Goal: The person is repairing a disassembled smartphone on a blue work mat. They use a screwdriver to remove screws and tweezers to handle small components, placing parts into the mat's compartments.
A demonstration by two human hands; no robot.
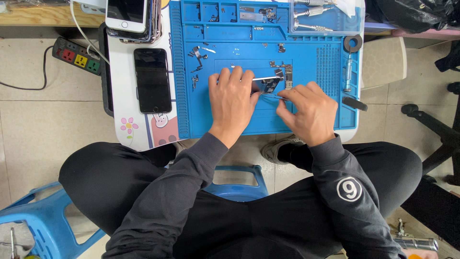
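My left hand (232,103) rests palm down on an opened phone body (267,84) lying on the blue work mat (230,122), and holds it in place. My right hand (309,111) pinches thin metal tweezers (274,96), whose tip reaches into the phone body beside my left fingers. Most of the phone body is hidden under my left hand. A small circuit board (288,75) lies just behind it. Small metal parts and screws (197,53) are scattered on the mat to the left.
A black phone (152,80) lies face up left of the mat, below a stack of phones (128,17). Screwdrivers (311,14) sit in the mat's top right tray. A power strip (76,56) lies on the floor at left. Blue plastic stools (43,218) stand below.
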